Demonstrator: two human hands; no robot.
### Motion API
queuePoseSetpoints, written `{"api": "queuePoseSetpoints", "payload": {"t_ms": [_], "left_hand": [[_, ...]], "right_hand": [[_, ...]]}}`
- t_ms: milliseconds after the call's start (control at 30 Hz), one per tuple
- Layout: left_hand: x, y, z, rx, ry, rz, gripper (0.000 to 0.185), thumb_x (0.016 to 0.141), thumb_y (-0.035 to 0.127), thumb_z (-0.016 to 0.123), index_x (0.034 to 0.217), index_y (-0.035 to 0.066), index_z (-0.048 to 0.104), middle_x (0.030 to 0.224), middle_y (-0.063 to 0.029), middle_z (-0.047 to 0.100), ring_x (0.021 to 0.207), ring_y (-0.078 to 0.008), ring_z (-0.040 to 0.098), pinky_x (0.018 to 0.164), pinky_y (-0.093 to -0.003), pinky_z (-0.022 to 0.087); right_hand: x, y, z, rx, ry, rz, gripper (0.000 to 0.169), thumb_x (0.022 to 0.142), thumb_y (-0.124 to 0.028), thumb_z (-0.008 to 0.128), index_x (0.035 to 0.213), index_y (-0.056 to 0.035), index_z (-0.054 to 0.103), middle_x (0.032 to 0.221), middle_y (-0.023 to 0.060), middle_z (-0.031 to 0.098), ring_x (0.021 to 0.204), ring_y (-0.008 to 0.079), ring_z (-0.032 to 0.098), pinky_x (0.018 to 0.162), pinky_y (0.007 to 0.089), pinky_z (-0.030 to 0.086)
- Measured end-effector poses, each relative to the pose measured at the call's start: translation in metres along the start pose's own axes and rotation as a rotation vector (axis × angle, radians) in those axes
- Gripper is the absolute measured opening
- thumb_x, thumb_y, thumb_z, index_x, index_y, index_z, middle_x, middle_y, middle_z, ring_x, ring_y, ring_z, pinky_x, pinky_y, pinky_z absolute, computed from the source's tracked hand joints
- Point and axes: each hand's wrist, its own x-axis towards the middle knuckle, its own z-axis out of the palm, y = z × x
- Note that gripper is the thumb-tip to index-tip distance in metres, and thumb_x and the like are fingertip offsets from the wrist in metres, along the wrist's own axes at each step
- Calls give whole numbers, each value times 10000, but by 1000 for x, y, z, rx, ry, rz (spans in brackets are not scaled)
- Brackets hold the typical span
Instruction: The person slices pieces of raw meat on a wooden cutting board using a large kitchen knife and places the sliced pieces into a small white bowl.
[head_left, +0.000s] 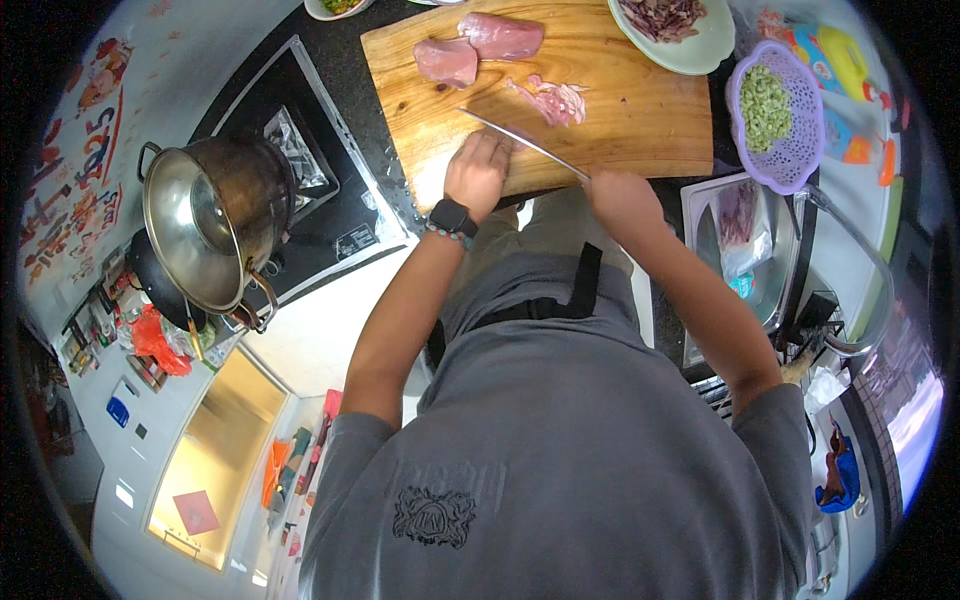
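Note:
My right hand (624, 201) is closed around the handle of a kitchen knife (529, 144), whose blade reaches left across the wooden cutting board (637, 127). With fingers bent, my left hand (477, 169) presses down at the board's near edge, beside the blade. A bit of pink meat shows by its fingertips, mostly hidden by the hand and knife. Beyond the blade lies a small pile of sliced raw meat (555, 101). Two larger pieces, a raw meat chunk (446, 63) and a longer raw meat piece (504, 37), rest near the far edge.
A pale green plate (716, 49) of sliced purplish food overlaps the board's far right corner. Right of it are a purple basket (810, 127) with chopped green vegetable and a sink (776, 277) holding a plastic bag. A large metal pot (255, 180) stands at left on the cooktop (341, 202).

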Motion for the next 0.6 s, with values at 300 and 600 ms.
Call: {"api": "queuePoseSetpoints", "payload": {"t_ms": [300,600], "left_hand": [[10,2,-15,-89,36,69,244,790,25,671,1028,58,717,1016,-67,666,919,-267,644,793,-374,553],[5,0,-7,50,-67,84,155,781,81,622,911,17,678,967,-113,634,949,-291,630,809,-395,549]], "right_hand": [[1,25,-12,134,186,57,380,1011,-316,483,875,-25,686,826,246,693,799,438,686,726,532,553],[-19,-4,1,82,196,-100,289,973,-276,553,871,-16,627,707,212,661,681,421,665,669,518,543]]}}
